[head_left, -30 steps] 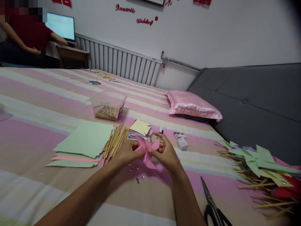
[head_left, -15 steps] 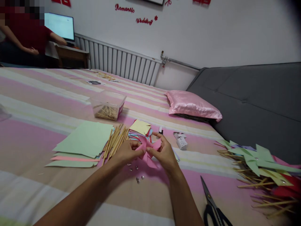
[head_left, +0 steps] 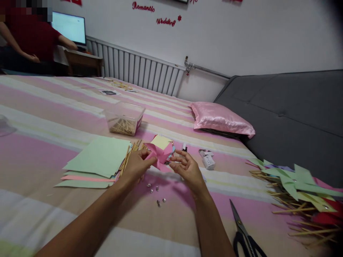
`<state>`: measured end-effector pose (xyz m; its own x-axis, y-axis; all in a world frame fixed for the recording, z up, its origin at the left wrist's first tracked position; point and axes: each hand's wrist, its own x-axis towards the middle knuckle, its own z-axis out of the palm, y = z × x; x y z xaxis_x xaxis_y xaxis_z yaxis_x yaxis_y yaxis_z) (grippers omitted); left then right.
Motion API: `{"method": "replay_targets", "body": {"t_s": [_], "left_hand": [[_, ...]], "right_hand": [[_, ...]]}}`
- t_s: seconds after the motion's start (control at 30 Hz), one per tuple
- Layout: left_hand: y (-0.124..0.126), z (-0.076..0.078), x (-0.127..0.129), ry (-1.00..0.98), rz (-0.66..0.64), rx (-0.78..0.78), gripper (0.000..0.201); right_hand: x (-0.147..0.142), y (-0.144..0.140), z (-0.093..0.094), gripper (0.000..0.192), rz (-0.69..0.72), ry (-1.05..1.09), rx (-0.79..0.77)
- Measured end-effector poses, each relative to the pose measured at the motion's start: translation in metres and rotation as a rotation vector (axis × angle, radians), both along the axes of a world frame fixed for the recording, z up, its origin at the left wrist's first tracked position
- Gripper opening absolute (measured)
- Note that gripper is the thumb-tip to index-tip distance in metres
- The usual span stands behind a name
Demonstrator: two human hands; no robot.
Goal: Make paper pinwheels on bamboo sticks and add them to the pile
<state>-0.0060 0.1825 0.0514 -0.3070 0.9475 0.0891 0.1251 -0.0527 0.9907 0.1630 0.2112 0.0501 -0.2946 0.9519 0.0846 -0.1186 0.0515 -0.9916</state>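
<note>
In the head view, taking the pink paper pinwheel [head_left: 162, 156] as the clock's centre, the left hand [head_left: 134, 167] comes in at eight o'clock, its thumb and fingers pinching a side of the paper. The right hand [head_left: 189, 173] is at four o'clock, fingers curved and a little parted beside the pinwheel; whether its fingertips grip anything small, I cannot tell.

The pinwheel is held above the striped bedspread [head_left: 88, 217], overlapping a stack of cut paper squares [head_left: 163, 141] at twelve. At nine lie thin wooden sticks [head_left: 124, 161], partly behind the left hand, then pale green paper sheets [head_left: 98, 155]. A clear plastic box [head_left: 124, 121] holding more sticks stands between ten and eleven. Small shiny beads [head_left: 151, 191] are scattered near six, black-handled scissors [head_left: 240, 225] lie at four, and a small white box [head_left: 208, 161] sits at three. Well apart, past three, assembled pinwheels [head_left: 291, 184] lie heaped; a pink satin pillow [head_left: 222, 116] rests at two.
</note>
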Motion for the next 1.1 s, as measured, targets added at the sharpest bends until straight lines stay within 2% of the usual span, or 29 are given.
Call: {"method": "replay_targets", "body": {"t_s": [0.1, 0.17, 0.23, 0.3, 0.43, 0.5, 0.57, 0.67, 0.8, 0.93, 1.1], "left_hand": [[0.0, 0.006, -0.005, -0.027, 0.132, 0.012, 0.01], [0.0, 0.007, -0.007, -0.041, 0.19, 0.012, 0.011], [0.0, 0.005, -0.007, -0.054, 0.202, 0.019, 0.014], [0.001, 0.002, -0.007, -0.055, 0.188, 0.027, 0.016], [0.004, -0.003, -0.005, -0.05, 0.157, 0.025, 0.014], [0.004, -0.004, -0.005, -0.045, 0.156, 0.019, 0.013], [0.005, -0.006, -0.005, -0.043, 0.158, 0.018, 0.011], [0.007, -0.01, -0.006, -0.054, 0.144, 0.036, 0.009], [0.007, -0.014, -0.007, -0.07, 0.114, 0.061, 0.01], [0.005, -0.009, -0.004, -0.08, 0.099, 0.059, 0.012], [0.002, 0.0, 0.0, -0.092, 0.132, 0.035, 0.012]], "right_hand": [[0.01, 0.003, -0.002, 0.041, 0.061, -0.098, 0.003], [0.011, 0.003, -0.007, 0.033, 0.156, -0.179, -0.017], [0.007, 0.0, -0.013, 0.028, 0.277, -0.312, -0.035], [-0.003, -0.007, -0.021, 0.025, 0.337, -0.491, 0.009], [-0.024, -0.023, -0.029, 0.028, 0.217, -0.816, 0.273], [-0.03, -0.028, -0.029, 0.022, 0.261, -0.897, 0.313], [-0.033, -0.029, -0.029, 0.023, 0.304, -0.916, 0.329], [-0.032, -0.029, -0.029, 0.027, 0.287, -0.898, 0.377], [-0.027, -0.025, -0.03, 0.029, 0.306, -0.804, 0.341], [-0.022, -0.02, -0.027, 0.03, 0.331, -0.685, 0.287], [-0.019, -0.015, -0.027, 0.028, 0.356, -0.688, 0.202]]}}
